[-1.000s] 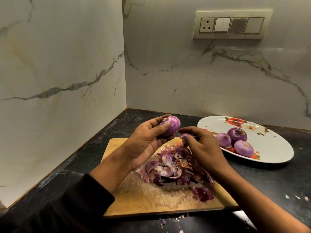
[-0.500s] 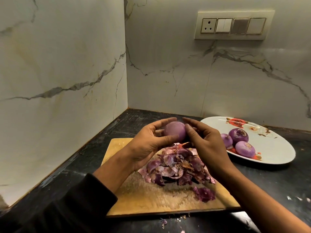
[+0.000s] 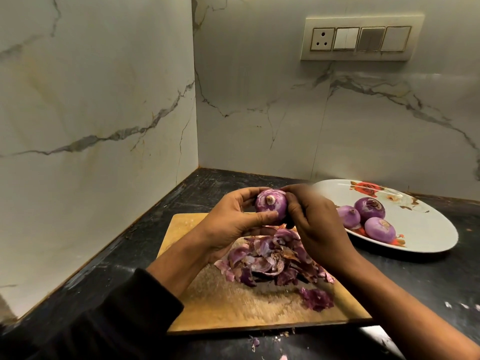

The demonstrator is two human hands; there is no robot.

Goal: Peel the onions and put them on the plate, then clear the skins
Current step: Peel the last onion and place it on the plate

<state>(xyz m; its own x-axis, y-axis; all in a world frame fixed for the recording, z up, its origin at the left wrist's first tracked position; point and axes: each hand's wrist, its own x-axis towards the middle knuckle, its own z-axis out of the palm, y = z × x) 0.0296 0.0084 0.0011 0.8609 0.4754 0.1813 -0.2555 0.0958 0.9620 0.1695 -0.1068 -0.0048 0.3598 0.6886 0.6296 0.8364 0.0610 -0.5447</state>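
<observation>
Black counter (image 3: 428, 276), marble corner. Left hand (image 3: 231, 224) and right hand (image 3: 314, 224) are both gripping one onion (image 3: 271, 207) above the board (image 3: 233, 305), fingers curled round it. Skins (image 3: 272, 258) are lying on board; three onions (image 3: 368, 216) are sitting on plate (image 3: 431, 229).

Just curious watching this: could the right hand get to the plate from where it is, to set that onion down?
Probably yes. The right hand sits just beside the plate, with nothing between them, and bare plate shows around the three peeled onions. For now both hands grip the onion.
</observation>
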